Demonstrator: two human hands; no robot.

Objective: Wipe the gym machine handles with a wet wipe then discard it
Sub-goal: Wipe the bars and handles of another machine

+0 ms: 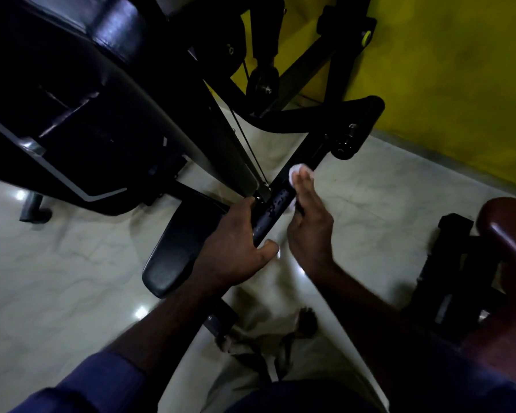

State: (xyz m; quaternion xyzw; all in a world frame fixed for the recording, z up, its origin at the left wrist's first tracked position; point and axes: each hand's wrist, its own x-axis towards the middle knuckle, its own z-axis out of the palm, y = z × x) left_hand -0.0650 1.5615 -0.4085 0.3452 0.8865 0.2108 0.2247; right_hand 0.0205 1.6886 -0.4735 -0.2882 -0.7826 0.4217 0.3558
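Gripping the near end of the black machine handle [273,207], the left hand [236,242] curls its fingers round the bar. Just beyond, the right hand [310,226] lies flat, fingers straight, pressing the white wet wipe [296,170] against the handle farther up.

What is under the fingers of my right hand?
A white wet wipe, pressed against the black handle by the straight fingers of the right hand. Only its edges show past the fingertips; the rest is covered.
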